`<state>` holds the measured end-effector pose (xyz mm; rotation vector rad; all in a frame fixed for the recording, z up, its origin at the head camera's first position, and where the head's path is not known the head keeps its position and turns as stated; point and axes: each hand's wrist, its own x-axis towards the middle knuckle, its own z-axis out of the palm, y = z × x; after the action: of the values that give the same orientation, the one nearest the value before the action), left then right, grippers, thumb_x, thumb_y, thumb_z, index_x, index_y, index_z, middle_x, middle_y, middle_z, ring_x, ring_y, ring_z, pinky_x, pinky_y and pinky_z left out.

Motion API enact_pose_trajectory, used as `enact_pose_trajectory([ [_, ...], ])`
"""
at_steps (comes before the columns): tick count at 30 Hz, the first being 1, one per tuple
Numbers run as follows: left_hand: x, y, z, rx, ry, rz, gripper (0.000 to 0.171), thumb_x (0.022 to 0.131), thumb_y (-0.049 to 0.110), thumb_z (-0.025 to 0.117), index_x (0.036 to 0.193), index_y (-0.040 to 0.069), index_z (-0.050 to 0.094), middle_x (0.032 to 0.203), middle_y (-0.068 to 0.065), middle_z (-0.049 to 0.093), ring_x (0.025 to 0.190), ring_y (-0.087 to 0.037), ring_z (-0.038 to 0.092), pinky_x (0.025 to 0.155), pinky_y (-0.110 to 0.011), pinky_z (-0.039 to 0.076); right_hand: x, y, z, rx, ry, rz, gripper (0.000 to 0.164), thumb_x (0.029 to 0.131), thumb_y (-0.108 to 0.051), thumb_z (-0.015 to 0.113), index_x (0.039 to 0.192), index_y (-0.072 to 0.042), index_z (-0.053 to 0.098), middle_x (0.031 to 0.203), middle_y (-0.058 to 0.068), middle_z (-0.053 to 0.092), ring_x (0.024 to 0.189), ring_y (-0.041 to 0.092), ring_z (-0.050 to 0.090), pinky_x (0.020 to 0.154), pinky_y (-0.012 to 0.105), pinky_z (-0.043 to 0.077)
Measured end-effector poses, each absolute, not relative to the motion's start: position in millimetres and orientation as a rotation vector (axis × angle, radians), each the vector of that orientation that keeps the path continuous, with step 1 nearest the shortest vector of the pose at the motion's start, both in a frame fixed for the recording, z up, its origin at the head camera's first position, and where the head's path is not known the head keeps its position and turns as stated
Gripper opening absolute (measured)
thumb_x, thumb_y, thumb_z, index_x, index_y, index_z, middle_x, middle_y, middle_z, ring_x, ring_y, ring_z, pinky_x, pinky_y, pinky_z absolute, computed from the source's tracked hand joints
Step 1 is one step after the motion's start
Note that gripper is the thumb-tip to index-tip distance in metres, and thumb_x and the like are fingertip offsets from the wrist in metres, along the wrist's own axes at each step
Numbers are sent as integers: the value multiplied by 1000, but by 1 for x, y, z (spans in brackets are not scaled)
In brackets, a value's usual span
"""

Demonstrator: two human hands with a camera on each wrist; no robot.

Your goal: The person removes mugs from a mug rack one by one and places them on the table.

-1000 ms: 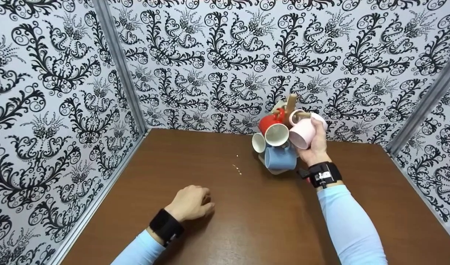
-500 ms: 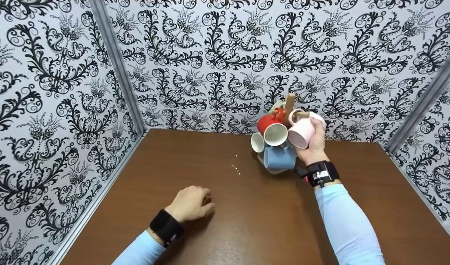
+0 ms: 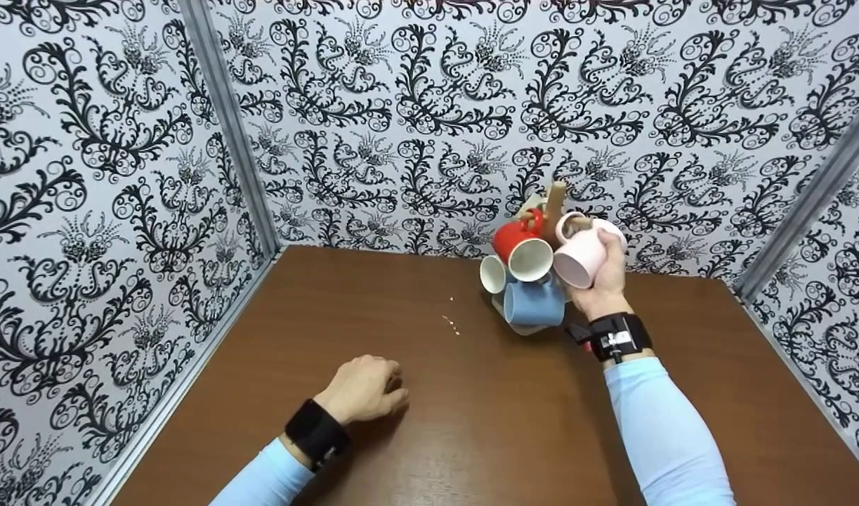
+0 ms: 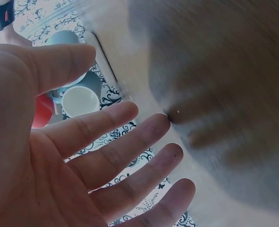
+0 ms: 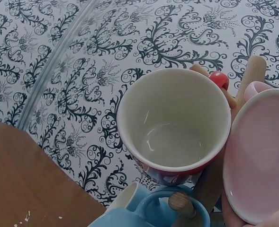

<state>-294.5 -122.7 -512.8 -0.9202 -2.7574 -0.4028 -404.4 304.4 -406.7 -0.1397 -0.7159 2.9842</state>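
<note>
Right hand [image 3: 605,282] is curling round pink mug [image 3: 584,254], handle [image 3: 560,226] at peg [image 3: 580,223], likely hooking or unhooking; left hand [image 3: 362,390] idling loose, empty. Next: probably sliding along peg.

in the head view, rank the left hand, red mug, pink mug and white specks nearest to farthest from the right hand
1. Pink mug: held in the right hand.
2. Red mug: just left of the pink mug, on the wooden stand.
3. White specks: on the table, left of the red mug.
4. Left hand: farthest left, lower in the view.
</note>
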Motion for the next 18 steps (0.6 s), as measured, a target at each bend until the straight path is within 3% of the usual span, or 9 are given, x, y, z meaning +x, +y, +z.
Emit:
enact_pose_trajectory([
  [8, -292, -121, -514, -923, -2762, -410, 26, 87, 39, 78, 86, 14, 70, 70, 10, 55, 69, -17, 60, 57, -40, 50, -399, 307, -405, -164, -772, 2918, 47, 95, -28, 73, 137, -24, 50, 143, 3, 56, 108, 24, 67, 76, 40, 61],
  [18, -292, -124, -511, -921, -2777, -395, 28, 88, 40, 79, 87, 14, 70, 71, 9, 56, 72, -19, 63, 59, -41, 52, -397, 312, -402, -175, -810, 2859, 54, 93, -28, 76, 136, -34, 46, 134, 2, 58, 105, 24, 68, 74, 40, 62],
])
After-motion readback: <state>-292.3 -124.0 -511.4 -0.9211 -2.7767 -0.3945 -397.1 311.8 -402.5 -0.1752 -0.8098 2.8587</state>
